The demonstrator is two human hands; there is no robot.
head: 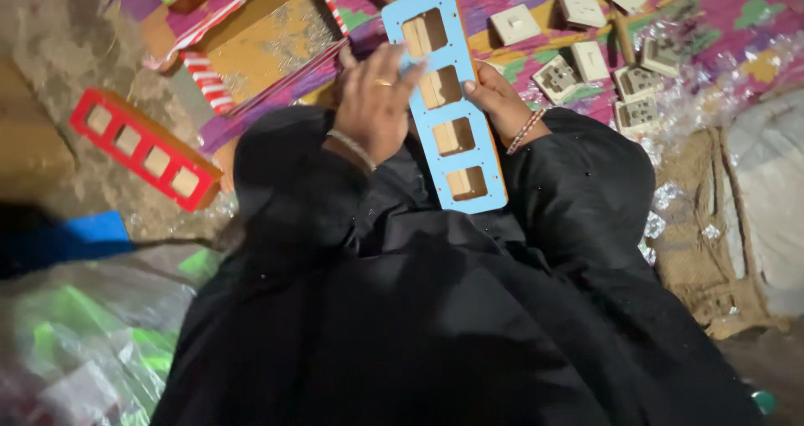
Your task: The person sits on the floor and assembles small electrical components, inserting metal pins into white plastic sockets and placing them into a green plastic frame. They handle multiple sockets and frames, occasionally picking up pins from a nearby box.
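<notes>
Seated person in black clothing, seen from above, holding a long light-blue board (446, 99) with four square openings in a row. The board lies lengthwise over the lap, its far end pointing away from the body and reaching over the patterned cloth (536, 3).

Left hand (374, 99): closed over the board's left edge near the middle, fingers curled across the blue face beside the second opening; a ring and a thin bracelet show. Right hand (496, 99): gripping the board's right edge opposite the left hand, thumb on the face, a beaded bracelet at the wrist. The two hands are apart, with the board between them, and both are clamped on it.

Behind the openings, pale wooden pieces show; whether they are fixed to the board cannot be told in this dim, soft view.

Right of the board, on the cloth: a scatter of small white square switch parts (578, 61), some face up, some showing their hollow backs. Left of the board, well apart, on the bare floor: a red board (142, 149) of the same four-opening kind, lying flat. Beyond the board's far left: a flat brown cardboard sheet (260, 36).
</notes>
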